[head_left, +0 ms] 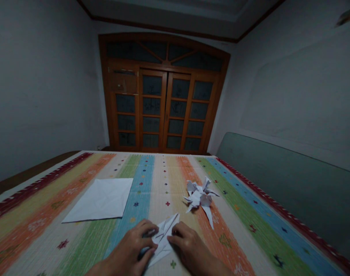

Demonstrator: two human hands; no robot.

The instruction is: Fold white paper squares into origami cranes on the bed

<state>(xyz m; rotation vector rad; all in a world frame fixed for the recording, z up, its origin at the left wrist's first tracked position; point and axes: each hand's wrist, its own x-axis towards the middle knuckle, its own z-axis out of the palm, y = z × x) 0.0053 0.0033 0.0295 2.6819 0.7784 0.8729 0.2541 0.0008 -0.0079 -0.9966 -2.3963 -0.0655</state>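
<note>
Beneath, cloth-covered counter [160, 174]. White sheet [102, 199] ahead-left of my left grip [137, 241], narrow, fingers arched, thumb low; my right grip [190, 242] narrow, knuckles up, fingers curled. Paper figures [198, 197] beyond right grip. Folded paper [163, 248] between, pinched at opposite edges by both.

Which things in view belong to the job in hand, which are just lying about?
In the job:
- left hand and right hand, both touching the paper
- folded white paper
- probably related: flat white paper, folded paper figures; neither touched

Just there:
- striped tablecloth, underneath
- wood-framed glazed doors
- green panel by the wall
</note>
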